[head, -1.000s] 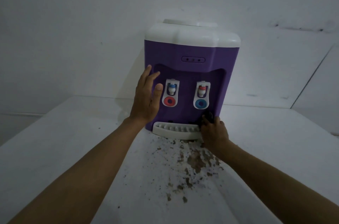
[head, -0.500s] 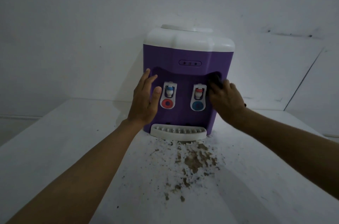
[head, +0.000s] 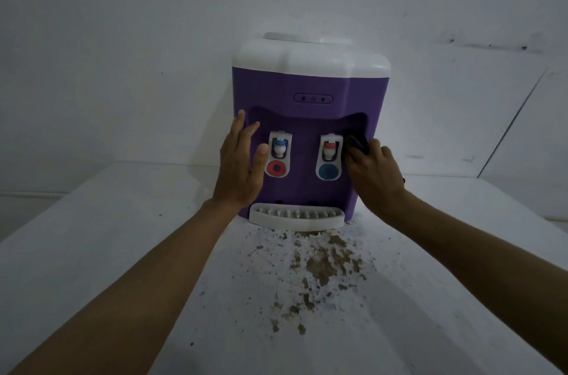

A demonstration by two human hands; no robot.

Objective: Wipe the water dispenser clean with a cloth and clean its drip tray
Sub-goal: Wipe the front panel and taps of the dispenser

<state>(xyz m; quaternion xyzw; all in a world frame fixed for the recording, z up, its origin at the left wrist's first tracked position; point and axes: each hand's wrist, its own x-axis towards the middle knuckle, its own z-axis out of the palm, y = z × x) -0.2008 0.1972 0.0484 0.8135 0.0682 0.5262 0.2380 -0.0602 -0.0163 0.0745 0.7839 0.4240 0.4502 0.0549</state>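
Observation:
A purple water dispenser (head: 310, 82) with a white top stands on a white table against the wall. Its white drip tray (head: 296, 216) sits at the base, below two taps. My left hand (head: 238, 164) lies flat with straight fingers against the dispenser's left front edge, beside the blue-capped tap (head: 279, 148). My right hand (head: 373, 170) grips a small dark cloth (head: 356, 142) and presses it into the recess just right of the red-capped tap (head: 329, 150). Most of the cloth is hidden under my fingers.
Brown crumbs and stains (head: 319, 264) are scattered on the white table (head: 123, 236) in front of the drip tray. A white wall (head: 123, 51) rises directly behind the dispenser. The table's left edge runs diagonally at the lower left.
My right hand with the cloth rose from the drip tray's right end to the top right of the recess, then slid down to beside the red-capped tap. My left hand stayed on the dispenser.

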